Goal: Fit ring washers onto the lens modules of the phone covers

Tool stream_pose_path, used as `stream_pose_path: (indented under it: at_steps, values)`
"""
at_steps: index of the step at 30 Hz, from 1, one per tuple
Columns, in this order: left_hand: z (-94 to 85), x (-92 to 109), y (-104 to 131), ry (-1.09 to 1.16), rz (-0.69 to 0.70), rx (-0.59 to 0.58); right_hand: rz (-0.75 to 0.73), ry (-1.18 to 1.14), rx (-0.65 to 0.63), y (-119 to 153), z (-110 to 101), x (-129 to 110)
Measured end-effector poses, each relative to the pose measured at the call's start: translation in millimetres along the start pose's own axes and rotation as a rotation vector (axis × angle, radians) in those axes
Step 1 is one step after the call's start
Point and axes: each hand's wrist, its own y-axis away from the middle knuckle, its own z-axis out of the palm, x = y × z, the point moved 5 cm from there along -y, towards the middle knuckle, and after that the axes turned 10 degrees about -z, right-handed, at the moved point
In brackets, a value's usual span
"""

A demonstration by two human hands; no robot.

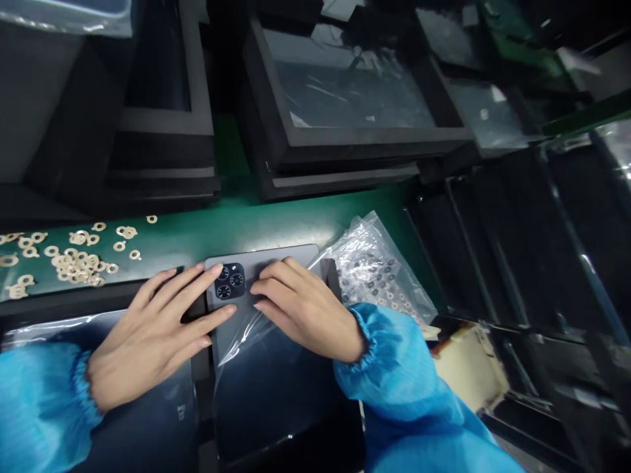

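A grey tablet (276,387) with a square camera block (230,281) lies face down, partly under clear film. My left hand (162,328) rests spread across its upper left edge, fingertips at the left side of the camera block. Just right of the block, my right hand (300,305) has its fingers bent and pressed together near the film's edge; what they hold, if anything, is hidden. Under my left hand and sleeve is a second dark tablet (148,420) in film.
Several pale rings (79,263) lie loose on the green table (246,223) at left. A clear bag (384,269) of small rings sits right of the tablet. Black foam trays (365,138) stand behind; a cream-coloured container (470,368) is at lower right.
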Motion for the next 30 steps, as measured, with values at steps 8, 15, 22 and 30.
stream_pose_path:
  at_steps: [8, 15, 22, 30]
  values:
    - [2.6, -31, -47, 0.323, -0.479, -0.180, 0.412, -0.048, 0.460, 70, -17, 15]
    - [-49.4, 13, -46, 0.674, -0.386, 0.032, 0.709, -0.627, 0.700, 145, 12, 6]
    - [-84.4, 62, -2, 0.905, -0.337, 0.063, 0.627, -0.679, 0.732, 127, -5, -52]
    - [-115.8, 67, 69, 0.622, -0.451, 0.394, 0.453, -0.779, 0.846, 97, -8, -110]
